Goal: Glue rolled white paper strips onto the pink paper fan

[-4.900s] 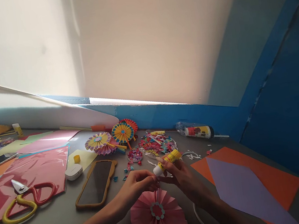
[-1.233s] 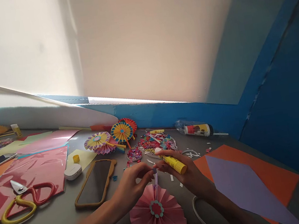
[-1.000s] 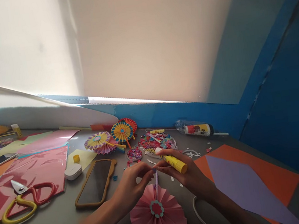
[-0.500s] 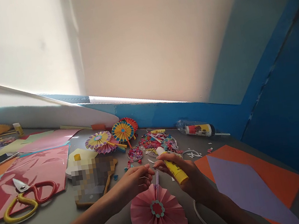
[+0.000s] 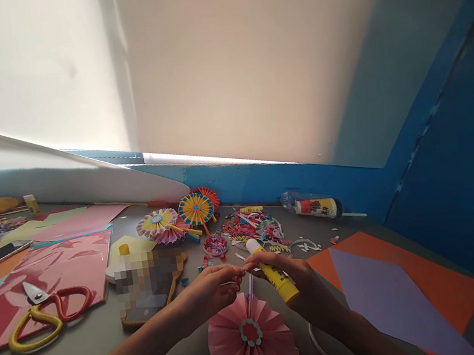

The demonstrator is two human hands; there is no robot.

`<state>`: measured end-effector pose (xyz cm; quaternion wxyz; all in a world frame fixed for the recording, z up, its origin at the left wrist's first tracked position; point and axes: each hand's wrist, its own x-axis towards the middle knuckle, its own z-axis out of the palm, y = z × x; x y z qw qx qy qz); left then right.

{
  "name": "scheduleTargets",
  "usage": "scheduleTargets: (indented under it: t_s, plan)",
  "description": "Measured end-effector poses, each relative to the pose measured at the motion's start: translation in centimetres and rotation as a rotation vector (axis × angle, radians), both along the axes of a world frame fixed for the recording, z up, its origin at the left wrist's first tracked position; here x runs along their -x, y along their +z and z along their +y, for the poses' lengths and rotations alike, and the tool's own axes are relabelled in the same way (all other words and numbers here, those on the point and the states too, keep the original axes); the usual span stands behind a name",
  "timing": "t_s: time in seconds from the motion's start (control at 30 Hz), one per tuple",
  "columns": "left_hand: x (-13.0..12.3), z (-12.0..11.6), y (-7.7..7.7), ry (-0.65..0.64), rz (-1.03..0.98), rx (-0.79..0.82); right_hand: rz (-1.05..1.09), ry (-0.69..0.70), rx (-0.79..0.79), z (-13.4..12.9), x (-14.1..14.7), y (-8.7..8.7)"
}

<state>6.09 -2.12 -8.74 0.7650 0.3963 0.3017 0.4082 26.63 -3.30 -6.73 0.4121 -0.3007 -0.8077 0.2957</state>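
My right hand point(image 5: 293, 278) grips a yellow glue stick point(image 5: 276, 275), its white end tilted up and away from me. My left hand point(image 5: 204, 293) pinches the top of a thin paper stick point(image 5: 251, 296) between its fingertips, touching the fingers of my right hand. The stick rises from a pink pleated paper fan point(image 5: 251, 340), which has a teal and red flower at its centre. The fan lies below my hands, near the table's front edge.
Scissors with yellow and red handles point(image 5: 40, 319) lie on a pink sheet point(image 5: 57, 279) to the left. A phone in a tan case point(image 5: 150, 286) is blurred out. Finished paper fans point(image 5: 195, 210), paper scraps point(image 5: 253, 228), and orange and lilac sheets point(image 5: 393, 287) surround my hands.
My hands have come closer together, with the fingertips now meeting above the fan. The glue stick has turned so its white end points up and away. The view has shifted slightly.
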Motion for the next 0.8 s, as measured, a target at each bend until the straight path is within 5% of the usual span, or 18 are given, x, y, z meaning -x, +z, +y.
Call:
scheduleTargets:
  t_s: [0.17, 0.3, 0.53, 0.8]
  plan:
    - [-0.1, 0.0, -0.1, 0.042, 0.036, -0.062, 0.138, -0.039, 0.008, -0.2, 0.5, 0.2]
    - [-0.2, -0.3, 0.3, 0.127, 0.198, -0.299, 0.403, -0.194, 0.184, -0.3, 1.0, 0.6]
    - [-0.5, -1.6, 1.5, 0.299, 0.430, -0.661, 0.827, 0.126, 0.704, -0.5, 2.0, 0.6]
    - [-0.5, -1.7, 1.4, 0.306, 0.459, -0.676, 0.836, 0.112, 0.785, -1.2, 3.0, 0.5]
